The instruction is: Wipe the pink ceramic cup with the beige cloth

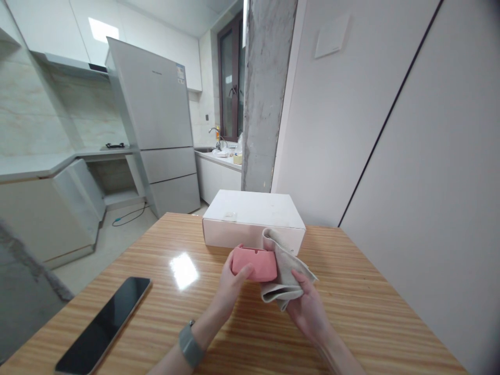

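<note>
Room: a kitchen beyond the fingers, with white cupboards [50,31] at upper left and a dark-framed window [235,83].
Wall: white, crossed by a dark slanting line, to the right of the fingers and beyond them.
Pillar [265,104]: bare grey, beyond the box.
Fridge [156,104]: pale grey, far beyond the fingers and to their left.
Table [351,291]: striped wood, glossy, under both hands.
Box [253,208]: white, closed, lying flat on the table just past the fingertips; the cloth overlaps its front in view, and whether they touch cannot be told.
Cloth [287,273]: grey-beige, folded loosely, against the right end of the case.
Phone [105,325]: dark screen up, on the table, well to the left of the fingers and nearer the wearer.
Case [255,263]: pink, small notch in its top edge, between the left fingers and the cloth.
Left hand [230,284]: gripping the case by its left end, thumb across the near face; grey band [191,345] on the wrist.
Right hand [310,307]: fingers pinching the cloth, palm partly upward.
</note>
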Tool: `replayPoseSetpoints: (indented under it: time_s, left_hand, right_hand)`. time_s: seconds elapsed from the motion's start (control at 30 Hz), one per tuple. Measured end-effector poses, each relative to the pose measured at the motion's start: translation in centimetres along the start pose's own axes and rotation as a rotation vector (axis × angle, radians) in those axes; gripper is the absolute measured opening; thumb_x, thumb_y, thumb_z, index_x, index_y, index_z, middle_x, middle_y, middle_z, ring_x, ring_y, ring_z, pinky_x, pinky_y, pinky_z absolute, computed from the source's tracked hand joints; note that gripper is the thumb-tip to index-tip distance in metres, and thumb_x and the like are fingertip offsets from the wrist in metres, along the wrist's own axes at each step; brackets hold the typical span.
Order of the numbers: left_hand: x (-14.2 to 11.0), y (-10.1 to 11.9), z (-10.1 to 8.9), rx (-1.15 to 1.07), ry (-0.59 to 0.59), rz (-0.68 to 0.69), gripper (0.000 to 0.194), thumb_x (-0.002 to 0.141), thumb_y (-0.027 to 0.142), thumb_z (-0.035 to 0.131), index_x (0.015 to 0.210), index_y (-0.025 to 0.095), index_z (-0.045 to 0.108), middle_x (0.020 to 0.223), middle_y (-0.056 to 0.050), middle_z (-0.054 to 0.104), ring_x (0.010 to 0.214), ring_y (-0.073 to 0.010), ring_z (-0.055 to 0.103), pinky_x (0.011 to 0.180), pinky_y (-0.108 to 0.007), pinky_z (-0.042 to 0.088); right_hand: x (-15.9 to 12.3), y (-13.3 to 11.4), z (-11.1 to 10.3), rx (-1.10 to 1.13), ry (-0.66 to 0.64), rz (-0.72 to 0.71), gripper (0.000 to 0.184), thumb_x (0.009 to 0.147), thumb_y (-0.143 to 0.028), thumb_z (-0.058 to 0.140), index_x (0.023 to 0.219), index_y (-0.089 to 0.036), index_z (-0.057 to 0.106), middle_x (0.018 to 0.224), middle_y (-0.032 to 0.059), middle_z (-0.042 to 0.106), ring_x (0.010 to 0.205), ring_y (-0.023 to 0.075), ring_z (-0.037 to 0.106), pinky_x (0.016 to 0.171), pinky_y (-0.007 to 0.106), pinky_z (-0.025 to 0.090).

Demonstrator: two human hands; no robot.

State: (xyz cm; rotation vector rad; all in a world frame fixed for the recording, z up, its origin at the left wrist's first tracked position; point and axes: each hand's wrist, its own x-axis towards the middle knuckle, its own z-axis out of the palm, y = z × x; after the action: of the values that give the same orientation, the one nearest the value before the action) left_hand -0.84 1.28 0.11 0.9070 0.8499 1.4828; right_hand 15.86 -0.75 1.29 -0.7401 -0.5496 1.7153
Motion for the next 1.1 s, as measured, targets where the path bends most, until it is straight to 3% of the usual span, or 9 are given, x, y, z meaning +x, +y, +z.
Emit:
replayPoseSetpoints:
  time_s: [0.13, 0.2, 0.27, 0.47, 0.57, 0.7, 0.9, 1.1]
  left_hand:
    - [0.0, -0.4, 0.1, -0.028, -0.013, -0.033, 0.067, 0.076, 0.044, 0.068, 0.135, 0.018, 0.047, 0.127, -0.012, 0.061, 0.121, -0.0279, 0.053, 0.104, -0.039, 0.038]
    - [0.1, -0.5, 0.0, -0.112, -0.055, -0.069, 0.058, 0.083, 0.046, 0.06, 0.133, 0.018, 0.051, 0.133, -0.011, 0.057, 0.128, -0.0268, 0.047, 0.109, -0.039, 0.033]
    - [0.2, -0.4, -0.2, -0.117, -0.076, -0.078, 0.055, 0.083, 0.042, 0.061, 0.132, 0.018, 0.053, 0.138, -0.01, 0.054, 0.133, -0.0261, 0.042, 0.111, -0.037, 0.029]
    - [-0.2, 0.4, 0.0, -0.138, -0.101, -0.029, 0.069, 0.077, 0.036, 0.071, 0.138, 0.016, 0.046, 0.136, -0.013, 0.055, 0.13, -0.0296, 0.043, 0.11, -0.04, 0.029]
    - [-0.4, 0.6, 0.4, -0.267, -0.205, -0.056, 0.072, 0.08, 0.04, 0.068, 0.142, 0.018, 0.039, 0.135, -0.014, 0.055, 0.129, -0.0281, 0.046, 0.11, -0.041, 0.029]
    - [-0.5, 0.7, 0.7, -0.399, -0.281, -0.135, 0.074, 0.084, 0.043, 0.063, 0.146, 0.024, 0.027, 0.134, -0.011, 0.055, 0.122, -0.025, 0.052, 0.107, -0.041, 0.033]
    - [-0.2, 0.6, 0.8, -0.377, -0.196, -0.249, 0.055, 0.086, 0.045, 0.056, 0.135, 0.024, 0.044, 0.128, -0.009, 0.059, 0.116, -0.0225, 0.056, 0.096, -0.032, 0.043]
    - [-0.5, 0.9, 1.0, -0.229, -0.176, -0.161, 0.05, 0.081, 0.047, 0.064, 0.125, 0.026, 0.053, 0.125, -0.008, 0.06, 0.113, -0.0222, 0.057, 0.091, -0.031, 0.046]
  right_hand:
    - [0.5, 0.3, -0.4, -0.004, 0.038, -0.036, 0.03, 0.065, -0.043, 0.073, 0.086, -0.023, 0.077, 0.086, 0.0023, 0.078, 0.078, 0.0261, 0.07, 0.069, 0.035, 0.052]
    - [0.6, 0.2, -0.4, 0.012, 0.055, -0.061, 0.032, 0.065, -0.042, 0.072, 0.091, -0.023, 0.076, 0.092, 0.0016, 0.077, 0.081, 0.0258, 0.07, 0.07, 0.035, 0.052]
    - [0.7, 0.1, -0.2, 0.036, 0.057, -0.081, 0.034, 0.065, -0.041, 0.072, 0.094, -0.023, 0.075, 0.097, 0.0016, 0.077, 0.086, 0.0259, 0.07, 0.075, 0.036, 0.053]
    - [0.4, -0.7, 1.0, 0.065, 0.009, -0.027, 0.038, 0.068, -0.044, 0.068, 0.097, -0.02, 0.075, 0.103, 0.005, 0.076, 0.096, 0.0269, 0.067, 0.089, 0.039, 0.048]
    - [0.7, -1.1, 1.4, 0.047, -0.014, -0.016, 0.037, 0.07, -0.042, 0.066, 0.098, -0.02, 0.075, 0.1, 0.005, 0.076, 0.093, 0.0263, 0.067, 0.087, 0.038, 0.049]
    - [1.9, -1.2, 1.4, 0.022, -0.009, -0.009, 0.028, 0.073, -0.038, 0.065, 0.09, -0.018, 0.076, 0.083, 0.0044, 0.077, 0.072, 0.0229, 0.067, 0.074, 0.035, 0.051]
    - [2.2, -0.5, 0.3, 0.073, 0.001, 0.012, 0.026, 0.071, -0.037, 0.066, 0.087, -0.019, 0.075, 0.082, 0.004, 0.077, 0.071, 0.0221, 0.068, 0.076, 0.035, 0.051]
    - [1.2, -0.2, 0.7, 0.017, -0.027, -0.074, 0.029, 0.071, -0.04, 0.068, 0.088, -0.017, 0.075, 0.082, 0.0056, 0.077, 0.077, 0.0261, 0.07, 0.077, 0.039, 0.051]
